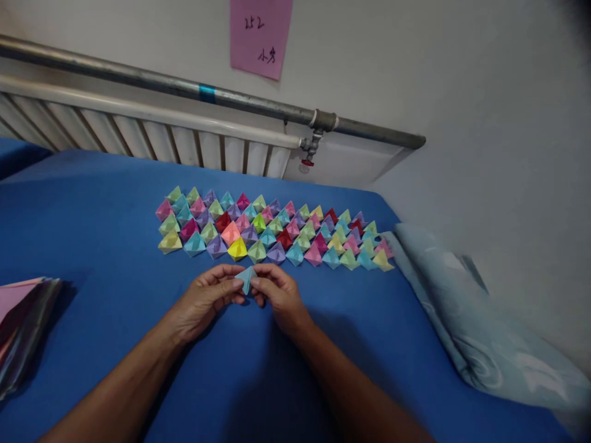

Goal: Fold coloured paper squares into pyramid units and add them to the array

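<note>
A small light-blue folded paper piece is pinched between both hands, one side in each. My left hand grips its left edge with thumb and fingers. On the opposite side, my right hand closes thumb and fingers on the right edge. Just beyond my fingertips stand several rows of folded paper boats in yellow, green, blue, purple, pink and red, packed side by side. Both hands hover low over the blue surface, and their curled fingers partly hide the piece.
A stack of coloured paper sheets lies at the left edge. To the right rests a folded pale blue-green cloth. Behind the surface are a white radiator, a metal pipe and a pink note on the wall.
</note>
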The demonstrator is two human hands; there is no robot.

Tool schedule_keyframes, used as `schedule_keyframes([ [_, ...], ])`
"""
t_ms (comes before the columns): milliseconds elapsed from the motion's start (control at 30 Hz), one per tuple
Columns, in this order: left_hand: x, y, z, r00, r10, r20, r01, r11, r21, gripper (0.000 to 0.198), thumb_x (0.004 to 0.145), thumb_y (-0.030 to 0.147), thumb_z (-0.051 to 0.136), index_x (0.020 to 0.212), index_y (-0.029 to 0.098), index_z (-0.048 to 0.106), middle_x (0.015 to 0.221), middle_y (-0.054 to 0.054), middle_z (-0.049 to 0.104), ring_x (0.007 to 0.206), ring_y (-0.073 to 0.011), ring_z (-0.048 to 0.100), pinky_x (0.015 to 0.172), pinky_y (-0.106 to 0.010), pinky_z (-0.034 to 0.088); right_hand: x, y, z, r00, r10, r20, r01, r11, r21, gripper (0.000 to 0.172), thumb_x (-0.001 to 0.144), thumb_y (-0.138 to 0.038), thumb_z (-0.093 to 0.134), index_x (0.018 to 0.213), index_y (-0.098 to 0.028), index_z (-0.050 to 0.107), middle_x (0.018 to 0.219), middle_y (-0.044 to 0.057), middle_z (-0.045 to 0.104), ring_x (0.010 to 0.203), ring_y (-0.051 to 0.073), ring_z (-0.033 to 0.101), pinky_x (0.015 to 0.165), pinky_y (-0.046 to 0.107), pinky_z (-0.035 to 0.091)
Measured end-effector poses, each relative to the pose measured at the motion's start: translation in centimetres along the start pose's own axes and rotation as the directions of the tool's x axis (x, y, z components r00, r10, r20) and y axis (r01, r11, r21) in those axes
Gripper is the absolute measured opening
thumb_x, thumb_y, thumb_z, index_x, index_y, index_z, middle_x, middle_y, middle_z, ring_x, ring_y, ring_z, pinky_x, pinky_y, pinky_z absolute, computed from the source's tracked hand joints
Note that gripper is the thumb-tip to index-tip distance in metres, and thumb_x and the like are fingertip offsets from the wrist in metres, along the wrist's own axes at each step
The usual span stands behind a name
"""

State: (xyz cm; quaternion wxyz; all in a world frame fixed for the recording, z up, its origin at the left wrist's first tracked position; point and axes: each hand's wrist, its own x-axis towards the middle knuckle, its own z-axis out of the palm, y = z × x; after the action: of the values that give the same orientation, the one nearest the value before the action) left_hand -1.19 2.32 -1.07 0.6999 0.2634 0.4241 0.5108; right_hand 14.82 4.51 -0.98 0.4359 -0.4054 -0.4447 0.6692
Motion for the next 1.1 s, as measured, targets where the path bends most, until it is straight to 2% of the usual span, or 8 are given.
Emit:
schedule_keyframes([
  [167, -0.3, 0.3, 0.2, 1.000, 0.028, -0.005, -0.028, 0.999, -0.021, 0.039, 0.061, 0.025, 0.090, 0.098, 0.020, 0.077, 0.085, -0.003, 0.074, 0.072, -0.0123, 0.068, 0.069, -0.024, 0.059, -0.1, 0.2, -0.3, 0.998, -0.063, -0.001, 0.063, 0.998, -0.020, 0.014, 0.069, -0.030, 0.072, 0.079, -0.022, 0.067, 0.057, -0.007, 0.055, 0.046, 0.006, 0.045, 0.048, 0.021, 0.036],
  [300, -0.4, 0.6, 0.3, 0.999, 0.040, 0.009, -0.039, 0.999, -0.032, 0.031, 0.070, 0.038, 0.084, 0.092, 0.017, 0.077, 0.089, -0.005, 0.073, 0.083, -0.0165, 0.068, 0.073, -0.027, 0.060, -0.3, 0.3, -0.7, 0.956, -0.291, 0.038, 0.292, 0.933, -0.210, 0.006, 0.074, -0.027, 0.070, 0.079, -0.023, 0.069, 0.084, 0.000, 0.064, 0.066, 0.011, 0.058, 0.058, 0.023, 0.047],
  [467, -0.4, 0.5, 0.2, 0.998, 0.053, -0.027, -0.052, 0.998, 0.037, 0.028, 0.067, 0.034, 0.085, 0.087, 0.016, 0.077, 0.082, -0.004, 0.072, 0.077, -0.0148, 0.067, 0.074, -0.027, 0.059, -0.5, 0.4, -1.2, 0.801, -0.568, 0.189, 0.578, 0.651, -0.492, 0.015, 0.085, -0.017, 0.058, 0.086, -0.023, 0.071, 0.093, 0.004, 0.065, 0.089, 0.015, 0.064, 0.081, 0.029, 0.053],
  [600, -0.5, 0.5, 0.3, 0.993, 0.078, -0.088, -0.074, 0.996, 0.051, 0.030, 0.063, 0.032, 0.087, 0.087, 0.017, 0.076, 0.079, -0.002, 0.071, 0.071, -0.0129, 0.066, 0.066, -0.024, 0.057, -0.8, 0.8, -1.3, 0.687, -0.646, 0.332, 0.675, 0.398, -0.622, 0.023, 0.087, -0.011, 0.052, 0.094, -0.022, 0.071, 0.098, 0.006, 0.064, 0.092, 0.015, 0.063, 0.083, 0.029, 0.053],
  [700, -0.5, 0.6, 0.4, 0.988, 0.077, -0.135, -0.069, 0.996, 0.062, 0.032, 0.058, 0.027, 0.089, 0.086, 0.018, 0.075, 0.079, -0.001, 0.072, 0.067, -0.0104, 0.064, 0.061, -0.019, 0.053, -1.1, 0.9, -1.1, 0.654, -0.646, 0.394, 0.693, 0.301, -0.656, 0.025, 0.088, -0.010, 0.051, 0.096, -0.022, 0.071, 0.099, 0.007, 0.064, 0.093, 0.016, 0.062, 0.081, 0.029, 0.053],
  [867, -0.5, 0.8, 0.4, 0.985, 0.049, -0.165, -0.040, 0.997, 0.059, 0.034, 0.054, 0.025, 0.090, 0.083, 0.018, 0.074, 0.078, -0.001, 0.074, 0.066, -0.0103, 0.066, 0.061, -0.019, 0.052, -1.3, 0.6, -0.7, 0.683, -0.659, 0.315, 0.684, 0.426, -0.592, 0.029, 0.089, -0.008, 0.046, 0.102, -0.023, 0.067, 0.103, 0.006, 0.065, 0.098, 0.016, 0.063, 0.088, 0.031, 0.053],
  [1000, -0.7, 0.9, 0.3, 0.992, 0.007, -0.125, 0.000, 0.999, 0.053, 0.036, 0.055, 0.027, 0.089, 0.088, 0.019, 0.074, 0.083, -0.002, 0.076, 0.073, -0.0128, 0.069, 0.068, -0.022, 0.055, -1.0, 0.3, -0.7, 0.810, -0.582, 0.067, 0.526, 0.672, -0.522, 0.019, 0.090, -0.016, 0.052, 0.097, -0.023, 0.068, 0.097, 0.004, 0.066, 0.088, 0.015, 0.064, 0.079, 0.029, 0.053],
  [1100, -0.7, 0.7, 0.1, 0.996, 0.009, -0.093, -0.001, 0.996, 0.090, 0.036, 0.057, 0.028, 0.089, 0.089, 0.019, 0.074, 0.084, -0.002, 0.076, 0.076, -0.0128, 0.069, 0.071, -0.022, 0.054, -0.7, 0.2, -0.8, 0.880, -0.468, 0.076, 0.445, 0.761, -0.472, 0.016, 0.088, -0.021, 0.058, 0.096, -0.023, 0.071, 0.098, 0.004, 0.066, 0.089, 0.015, 0.064, 0.077, 0.028, 0.053],
])
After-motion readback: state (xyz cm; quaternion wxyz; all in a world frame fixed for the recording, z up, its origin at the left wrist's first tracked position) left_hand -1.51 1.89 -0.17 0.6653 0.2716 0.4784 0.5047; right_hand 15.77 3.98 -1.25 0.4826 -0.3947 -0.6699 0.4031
